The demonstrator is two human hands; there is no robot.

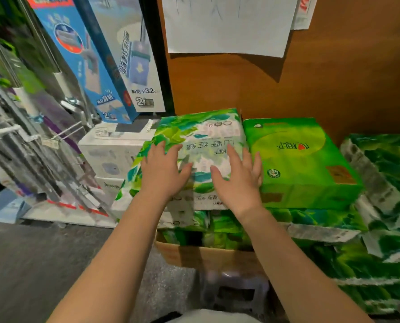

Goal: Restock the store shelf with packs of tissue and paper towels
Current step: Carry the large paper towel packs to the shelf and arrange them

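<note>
Tissue pack in green-and-white leafy plastic wrap [194,145] lies atop the stack, overhanging at 9 o'clock beside the bright green pack [304,164]; your left hand [163,170] and right hand [238,180] press flat, fingers spread, gripping nothing. Push unevenly and it could tip off.

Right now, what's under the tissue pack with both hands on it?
Under the leaf-print tissue pack, more green packs fill a cardboard box. The pack and hands hide the middle.
</note>
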